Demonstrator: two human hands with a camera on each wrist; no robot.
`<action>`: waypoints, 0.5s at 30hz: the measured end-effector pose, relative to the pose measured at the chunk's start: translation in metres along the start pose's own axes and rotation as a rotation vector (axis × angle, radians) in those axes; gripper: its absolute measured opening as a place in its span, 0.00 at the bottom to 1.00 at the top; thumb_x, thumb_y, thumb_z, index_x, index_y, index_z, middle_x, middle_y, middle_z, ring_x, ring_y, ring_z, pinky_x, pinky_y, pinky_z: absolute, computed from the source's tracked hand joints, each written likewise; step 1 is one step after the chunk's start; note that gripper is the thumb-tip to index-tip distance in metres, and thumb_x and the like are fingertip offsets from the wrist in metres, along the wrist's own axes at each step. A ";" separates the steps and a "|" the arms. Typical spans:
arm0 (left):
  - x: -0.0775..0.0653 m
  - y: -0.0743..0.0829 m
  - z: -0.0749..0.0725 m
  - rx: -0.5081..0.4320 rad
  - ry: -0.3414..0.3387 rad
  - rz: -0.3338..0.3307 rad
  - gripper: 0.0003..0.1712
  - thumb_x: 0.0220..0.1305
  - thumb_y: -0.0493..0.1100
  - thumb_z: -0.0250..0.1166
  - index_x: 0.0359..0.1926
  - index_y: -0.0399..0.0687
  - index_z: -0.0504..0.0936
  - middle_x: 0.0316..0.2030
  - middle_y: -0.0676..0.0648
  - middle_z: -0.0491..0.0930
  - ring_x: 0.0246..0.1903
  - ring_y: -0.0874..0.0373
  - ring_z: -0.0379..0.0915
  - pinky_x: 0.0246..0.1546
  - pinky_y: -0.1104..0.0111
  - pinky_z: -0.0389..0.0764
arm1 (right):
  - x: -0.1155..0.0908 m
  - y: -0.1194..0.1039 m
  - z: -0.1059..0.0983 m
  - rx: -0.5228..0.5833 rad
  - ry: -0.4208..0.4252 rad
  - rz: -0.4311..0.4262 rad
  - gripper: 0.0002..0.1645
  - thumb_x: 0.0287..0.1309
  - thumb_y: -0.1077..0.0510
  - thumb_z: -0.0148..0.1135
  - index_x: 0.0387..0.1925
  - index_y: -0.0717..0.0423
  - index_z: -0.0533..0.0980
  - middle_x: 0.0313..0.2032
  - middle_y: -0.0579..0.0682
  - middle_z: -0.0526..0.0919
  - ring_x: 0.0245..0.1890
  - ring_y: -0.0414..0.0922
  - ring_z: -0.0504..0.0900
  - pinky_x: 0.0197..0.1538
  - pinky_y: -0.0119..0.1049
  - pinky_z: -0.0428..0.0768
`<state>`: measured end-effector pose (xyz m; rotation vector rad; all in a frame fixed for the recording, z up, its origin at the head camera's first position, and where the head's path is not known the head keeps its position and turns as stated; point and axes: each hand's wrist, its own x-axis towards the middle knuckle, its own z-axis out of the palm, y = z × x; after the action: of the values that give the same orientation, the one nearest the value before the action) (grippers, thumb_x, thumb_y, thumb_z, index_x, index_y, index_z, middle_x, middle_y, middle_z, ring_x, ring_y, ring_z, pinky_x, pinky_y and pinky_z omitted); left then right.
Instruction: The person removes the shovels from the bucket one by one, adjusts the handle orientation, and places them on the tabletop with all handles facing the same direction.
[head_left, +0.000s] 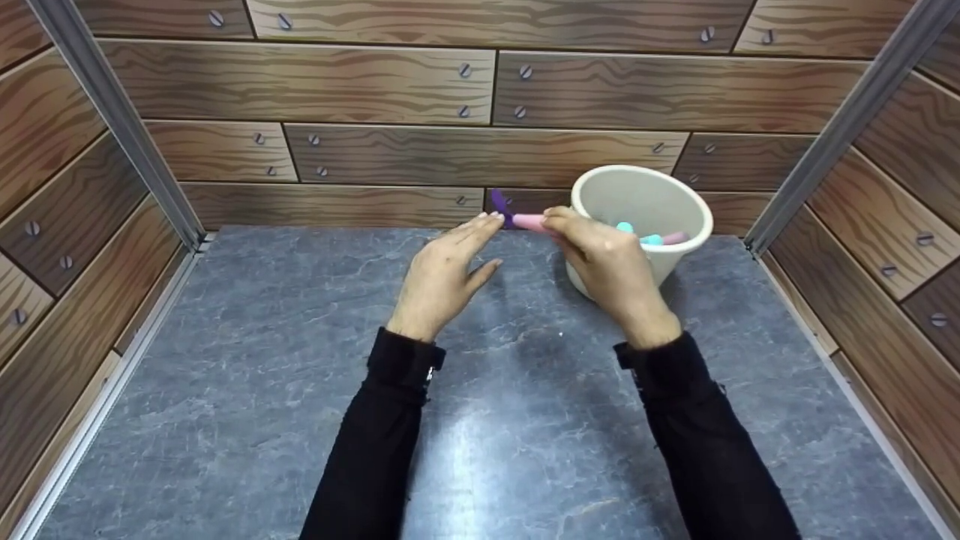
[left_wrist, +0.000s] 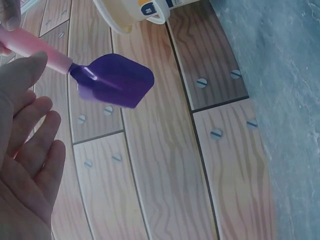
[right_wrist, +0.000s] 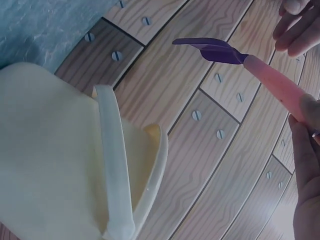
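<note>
A small toy shovel with a purple blade (left_wrist: 117,80) and a pink handle (right_wrist: 275,82) is held in the air above the grey surface. My right hand (head_left: 611,262) pinches the handle's end between thumb and fingers. Its blade points to the left, toward my left hand (head_left: 446,270), whose fingers are extended and relaxed. The left fingertips are right at the neck of the shovel in the head view. Seen from the left wrist, the left palm is bare and the thumb overlaps the pink handle.
Behind and right of my right hand stands a cream bucket (head_left: 637,195), its carrying handle (right_wrist: 115,165) visible from the right wrist. Cyan pieces (head_left: 652,240) and a pink piece (head_left: 675,238) show inside. Wood-patterned walls (head_left: 390,82) with metal corner posts enclose the grey marbled tabletop (head_left: 300,300).
</note>
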<state>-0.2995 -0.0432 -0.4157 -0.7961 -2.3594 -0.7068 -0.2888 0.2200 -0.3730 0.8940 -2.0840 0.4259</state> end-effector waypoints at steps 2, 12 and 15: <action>-0.001 -0.001 0.003 -0.010 0.021 0.003 0.33 0.82 0.46 0.77 0.82 0.48 0.83 0.77 0.43 0.87 0.77 0.47 0.86 0.81 0.51 0.86 | -0.003 -0.002 0.002 0.023 0.005 -0.013 0.12 0.78 0.66 0.75 0.58 0.62 0.92 0.57 0.59 0.98 0.56 0.58 0.99 0.60 0.52 0.98; -0.003 -0.007 0.016 -0.073 0.042 0.003 0.24 0.80 0.45 0.77 0.72 0.49 0.92 0.67 0.43 0.94 0.66 0.44 0.94 0.70 0.51 0.94 | -0.025 -0.005 0.016 0.122 0.019 -0.020 0.15 0.72 0.68 0.79 0.57 0.61 0.93 0.58 0.59 0.98 0.56 0.57 0.99 0.63 0.46 0.96; -0.004 -0.009 0.019 -0.093 0.039 0.010 0.22 0.79 0.45 0.77 0.69 0.48 0.94 0.65 0.44 0.95 0.63 0.44 0.96 0.68 0.50 0.95 | -0.031 -0.005 0.020 0.141 0.010 -0.022 0.14 0.73 0.68 0.79 0.57 0.61 0.93 0.57 0.58 0.98 0.56 0.56 0.99 0.63 0.44 0.96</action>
<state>-0.3090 -0.0395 -0.4348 -0.8251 -2.3003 -0.8260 -0.2830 0.2191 -0.4092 0.9938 -2.0533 0.5700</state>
